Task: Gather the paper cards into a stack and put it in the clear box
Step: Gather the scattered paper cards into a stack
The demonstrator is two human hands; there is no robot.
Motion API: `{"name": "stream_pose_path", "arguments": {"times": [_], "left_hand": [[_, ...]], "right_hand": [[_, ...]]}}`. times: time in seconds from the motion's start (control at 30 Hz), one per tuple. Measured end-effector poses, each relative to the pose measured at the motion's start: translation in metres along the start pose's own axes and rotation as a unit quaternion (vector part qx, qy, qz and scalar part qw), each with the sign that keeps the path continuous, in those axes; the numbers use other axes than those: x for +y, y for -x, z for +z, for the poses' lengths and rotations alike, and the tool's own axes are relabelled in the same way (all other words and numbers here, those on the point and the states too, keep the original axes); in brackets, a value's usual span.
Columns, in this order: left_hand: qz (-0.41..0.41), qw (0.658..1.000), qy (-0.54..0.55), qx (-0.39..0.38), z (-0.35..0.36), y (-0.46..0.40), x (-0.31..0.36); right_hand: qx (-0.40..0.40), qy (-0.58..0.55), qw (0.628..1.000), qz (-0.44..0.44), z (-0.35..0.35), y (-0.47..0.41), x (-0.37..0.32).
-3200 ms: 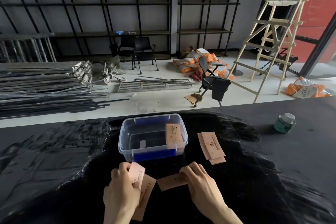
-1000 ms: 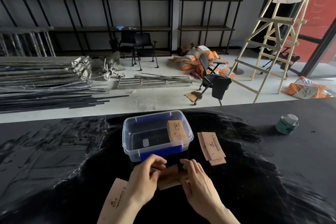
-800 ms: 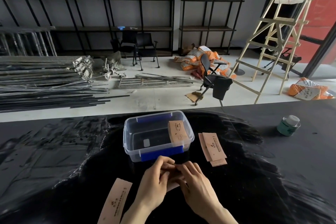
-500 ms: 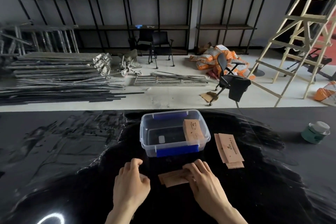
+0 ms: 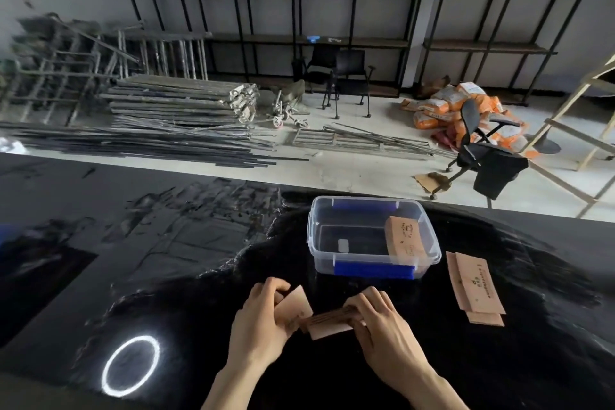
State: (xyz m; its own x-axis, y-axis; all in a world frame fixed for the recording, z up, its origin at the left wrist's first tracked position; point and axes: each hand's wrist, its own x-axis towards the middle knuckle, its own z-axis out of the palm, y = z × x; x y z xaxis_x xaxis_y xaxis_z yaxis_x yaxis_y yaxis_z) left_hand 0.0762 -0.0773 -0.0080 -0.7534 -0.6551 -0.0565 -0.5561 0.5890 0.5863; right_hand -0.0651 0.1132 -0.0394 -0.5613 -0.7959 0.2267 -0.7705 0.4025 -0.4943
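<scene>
A clear box point(image 5: 372, 263) with blue latches sits on the black table, one brown paper card point(image 5: 404, 240) leaning inside its right end. Just in front of the box, my left hand point(image 5: 263, 319) grips a lifted brown card point(image 5: 296, 304), tilted up off the table. My right hand point(image 5: 382, 329) presses on a small stack of cards point(image 5: 327, 324) lying flat, fingers over its right end. The lifted card touches the stack's left end. More cards point(image 5: 476, 285) lie overlapped on the table to the right of the box.
The glossy black table point(image 5: 166, 260) reflects a ring light at lower left. Beyond its far edge lie metal bars, an office chair, orange sacks and a wooden ladder on the floor.
My left hand, flat on the table half a second ago, now holds a card raised against the stack. My right hand stays on the stack. The view has turned left.
</scene>
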Motion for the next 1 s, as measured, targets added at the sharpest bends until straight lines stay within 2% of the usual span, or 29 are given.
{"name": "stream_pose_path", "arguments": {"times": [0.1, 0.23, 0.37, 0.43, 0.57, 0.87, 1.0], "left_hand": [[0.059, 0.996, 0.065, 0.015, -0.003, -0.008, 0.011], [0.126, 0.982, 0.122, -0.075, 0.008, -0.008, 0.039], [0.136, 0.971, 0.153, -0.124, 0.022, 0.000, 0.056], [0.140, 0.976, 0.113, -0.123, 0.026, -0.001, 0.055], [0.172, 0.976, -0.057, -0.118, 0.023, -0.006, 0.054], [0.230, 0.965, -0.090, -0.094, 0.030, -0.006, 0.069], [0.217, 0.965, -0.100, -0.106, 0.033, -0.008, 0.070]], "right_hand": [[0.007, -0.011, 1.000, 0.008, 0.002, 0.001, -0.002], [0.040, -0.056, 0.996, 0.056, 0.006, 0.003, -0.003], [0.041, -0.064, 0.997, 0.026, 0.000, 0.007, -0.001], [0.043, -0.056, 0.997, 0.021, -0.005, 0.008, 0.002], [0.057, -0.033, 0.997, 0.030, -0.011, 0.012, 0.008], [0.031, -0.019, 0.998, 0.060, -0.019, 0.013, 0.011], [0.041, -0.046, 0.995, 0.078, -0.020, 0.016, 0.009]]}}
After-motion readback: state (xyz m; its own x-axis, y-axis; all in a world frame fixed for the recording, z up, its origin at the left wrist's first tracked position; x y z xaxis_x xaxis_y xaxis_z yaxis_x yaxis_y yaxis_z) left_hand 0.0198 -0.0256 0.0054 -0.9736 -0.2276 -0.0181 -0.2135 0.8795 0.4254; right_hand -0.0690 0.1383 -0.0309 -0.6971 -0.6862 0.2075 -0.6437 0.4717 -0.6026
